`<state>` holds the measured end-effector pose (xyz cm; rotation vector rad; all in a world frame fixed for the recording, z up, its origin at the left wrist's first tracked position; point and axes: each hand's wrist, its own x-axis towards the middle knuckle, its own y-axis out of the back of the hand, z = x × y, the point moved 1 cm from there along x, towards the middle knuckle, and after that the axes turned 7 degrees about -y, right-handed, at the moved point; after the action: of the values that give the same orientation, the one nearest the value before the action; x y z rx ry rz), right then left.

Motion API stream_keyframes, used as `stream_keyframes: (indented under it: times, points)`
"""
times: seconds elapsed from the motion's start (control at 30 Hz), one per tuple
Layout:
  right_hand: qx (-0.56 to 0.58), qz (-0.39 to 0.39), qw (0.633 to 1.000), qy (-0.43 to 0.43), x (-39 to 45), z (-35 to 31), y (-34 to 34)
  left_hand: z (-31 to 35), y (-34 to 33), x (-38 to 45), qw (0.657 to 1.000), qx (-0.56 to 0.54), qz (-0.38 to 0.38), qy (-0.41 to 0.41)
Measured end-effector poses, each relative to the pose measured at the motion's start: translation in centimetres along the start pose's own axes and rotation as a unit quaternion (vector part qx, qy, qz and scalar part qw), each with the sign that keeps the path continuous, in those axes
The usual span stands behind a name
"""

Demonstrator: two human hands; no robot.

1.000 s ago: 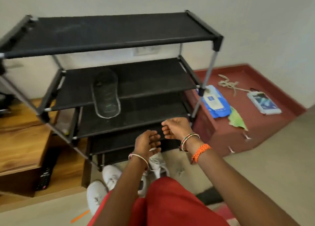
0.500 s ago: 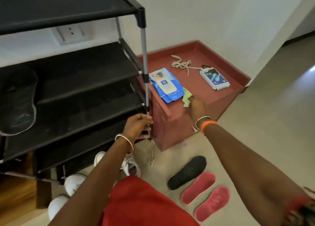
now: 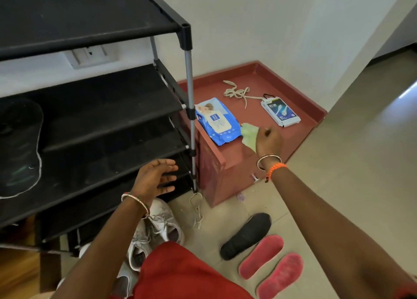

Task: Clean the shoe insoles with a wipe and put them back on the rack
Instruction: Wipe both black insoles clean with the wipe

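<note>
Head view: fetching the wipe, by the look of it. Right hand (image 3: 268, 141) pinching the green wipe (image 3: 249, 135) at the near edge of the red surface (image 3: 293, 82), just right of the blue wipe pack (image 3: 216, 121). Left hand (image 3: 155, 178) hovering wide and empty before the shoe rack (image 3: 90, 122). One black insole (image 3: 19, 147) lying on a rack shelf at far left; another black insole (image 3: 246, 235) and two red insoles (image 3: 270, 267) waiting on the floor, near right. Next, probably: lifting the wipe clear, then picking a floor insole to clean. Compared with half a second ago: left hand now off the rack post and spread; right hand raising the wipe's edge.
</note>
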<state>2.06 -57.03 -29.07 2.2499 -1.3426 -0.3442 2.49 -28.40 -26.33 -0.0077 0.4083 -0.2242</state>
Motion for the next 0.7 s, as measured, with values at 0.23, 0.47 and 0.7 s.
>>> stream_keyframes:
  times: [0.23, 0.47, 0.7]
  points:
    - [0.251, -0.212, 0.935, -0.130, -6.6, -7.2, 4.6, 2.9, -0.5, -4.1, 0.997, -0.035, -0.055, -0.045]
    - [0.285, -0.508, 0.799, -0.149, -16.1, -13.0, 5.9, 5.1, 0.8, -9.9, 0.984, -0.134, -0.111, -0.034]
    - [0.095, -0.501, 0.858, 0.062, -22.3, -16.6, 6.3, 5.7, 6.7, -14.9, 0.968, -0.171, 0.093, -0.156]
